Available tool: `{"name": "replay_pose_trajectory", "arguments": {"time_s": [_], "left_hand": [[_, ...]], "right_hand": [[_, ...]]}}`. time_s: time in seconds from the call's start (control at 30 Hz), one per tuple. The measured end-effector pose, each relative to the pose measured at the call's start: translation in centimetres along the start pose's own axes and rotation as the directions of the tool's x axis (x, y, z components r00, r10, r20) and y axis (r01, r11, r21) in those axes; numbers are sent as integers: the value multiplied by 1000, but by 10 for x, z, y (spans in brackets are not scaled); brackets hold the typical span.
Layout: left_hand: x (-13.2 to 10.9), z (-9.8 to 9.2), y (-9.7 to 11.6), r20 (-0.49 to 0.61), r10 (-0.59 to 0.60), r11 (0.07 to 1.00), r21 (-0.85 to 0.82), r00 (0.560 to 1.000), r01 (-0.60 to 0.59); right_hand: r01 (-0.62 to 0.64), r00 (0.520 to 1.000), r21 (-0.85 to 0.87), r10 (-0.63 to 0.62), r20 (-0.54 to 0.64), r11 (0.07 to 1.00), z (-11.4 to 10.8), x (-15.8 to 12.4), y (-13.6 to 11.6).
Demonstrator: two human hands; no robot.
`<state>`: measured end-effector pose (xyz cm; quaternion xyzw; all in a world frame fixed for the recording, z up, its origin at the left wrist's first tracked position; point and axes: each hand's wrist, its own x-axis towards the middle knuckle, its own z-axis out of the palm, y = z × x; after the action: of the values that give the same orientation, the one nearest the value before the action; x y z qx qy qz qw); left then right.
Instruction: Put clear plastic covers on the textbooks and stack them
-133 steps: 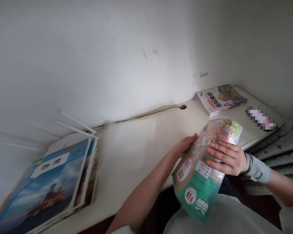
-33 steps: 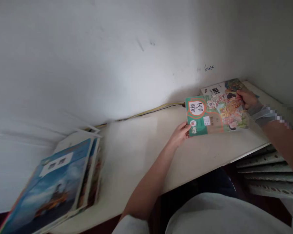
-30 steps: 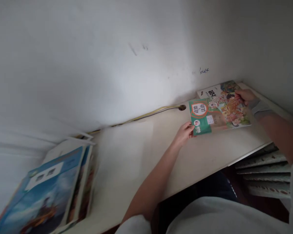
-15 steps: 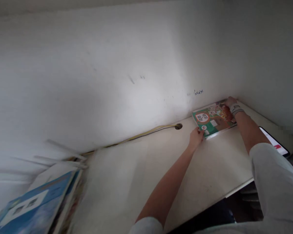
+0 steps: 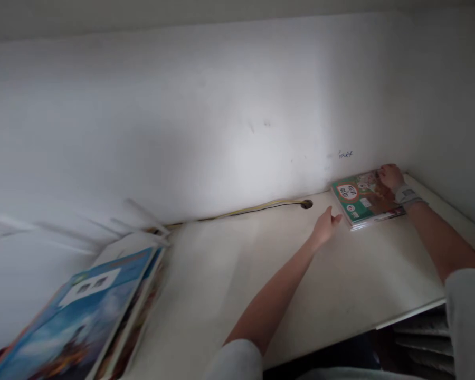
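A small stack of books (image 5: 368,208) with a green and orange illustrated cover lies flat in the far right corner of the white desktop (image 5: 277,264), against the wall. My right hand (image 5: 391,178), a pale band on its wrist, is closed over the stack's far right corner; its fingertips are partly hidden. Just left of the stack, my left hand (image 5: 326,228) hovers apart from it with thumb and fingers spread, holding nothing.
At the left, a pile of larger books (image 5: 91,316) with a blue top cover lies near a pale rack with several bars (image 5: 146,214). Yellow and black cables (image 5: 257,207) run along the wall into a round hole (image 5: 306,204). The desk's front edge (image 5: 411,313) is at the lower right.
My left hand has come off the books' left corner and opened. The right hand stays at the far corner. The view has shifted left, and the phone is no longer visible.
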<state>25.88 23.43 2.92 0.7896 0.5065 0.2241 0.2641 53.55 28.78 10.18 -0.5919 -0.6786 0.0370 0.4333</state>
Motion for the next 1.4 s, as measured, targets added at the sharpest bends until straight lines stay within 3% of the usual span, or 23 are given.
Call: {"name": "replay_pose_trajectory", "arguments": {"time_s": [0.1, 0.17, 0.23, 0.27, 0.33, 0.37, 0.47, 0.67, 0.73, 0.77, 0.83, 0.9, 0.93, 0.97, 1.03, 1.1, 1.2, 1.27, 1.4], "left_hand": [[-51, -49, -32, -58, 41, 996, 81, 997, -36], [-92, -82, -62, -136, 2, 986, 165, 991, 21], [-132, -107, -91, -257, -141, 937, 277, 956, 213], [-150, -115, -104, -293, -259, 857, 370, 920, 359], [-179, -121, -124, -311, -435, 689, 489, 845, 535], [-190, -120, -129, -299, -480, 641, 522, 825, 562], [-209, -109, -131, -271, -452, 676, 518, 850, 524], [-219, -111, -111, -232, -375, 793, 421, 898, 440], [-221, -115, -99, -202, -350, 838, 370, 915, 402], [-223, -116, -91, -184, -329, 856, 355, 926, 375], [-225, -117, -69, -104, -259, 935, 222, 960, 276], [-227, -120, -44, 1, -144, 972, -186, 990, 142], [-227, -123, -32, 30, -81, 886, -456, 996, 86], [-227, -128, -22, 33, -39, 728, -683, 999, 51], [-228, -141, -11, -6, -56, 422, -907, 998, 18], [-230, -155, -17, -61, -174, 289, -957, 983, -8], [-237, -163, -51, -101, -377, 258, -966, 921, 0], [-246, -158, -81, -100, -484, 260, -965, 869, 34], [-268, -137, -132, -105, -636, 308, -943, 764, 126]], "right_hand": [[9, 997, -28, -7, 71, 1000, 12, -17, -17], [86, 983, -15, -83, 161, 996, 28, -44, -28], [187, 946, 25, -187, 266, 982, 49, -82, -42], [229, 920, 47, -232, 314, 972, 60, -103, -50], [333, 849, 75, -334, 409, 940, 80, -144, -70], [387, 803, 79, -378, 460, 919, 89, -162, -82], [477, 711, 41, -413, 569, 878, 106, -201, -124], [551, 610, 24, -422, 671, 834, 114, -242, -198], [527, 626, 69, -442, 643, 847, 116, -251, -210], [496, 662, 93, -445, 603, 863, 116, -255, -214], [397, 800, 133, -413, 435, 908, 112, -259, -218], [277, 942, 165, -301, 148, 947, 100, -258, -221], [220, 975, 176, -223, -5, 959, 91, -257, -222], [176, 979, 179, -153, -134, 968, 79, -255, -225], [130, 958, 141, -88, -272, 981, 55, -250, -232], [165, 958, 42, -150, -245, 985, 37, -246, -239], [263, 962, -158, -271, -31, 952, 34, -244, -241], [284, 958, -300, -255, 134, 911, 49, -244, -234], [300, 912, -515, -82, 403, 803, 93, -250, -207]]}}
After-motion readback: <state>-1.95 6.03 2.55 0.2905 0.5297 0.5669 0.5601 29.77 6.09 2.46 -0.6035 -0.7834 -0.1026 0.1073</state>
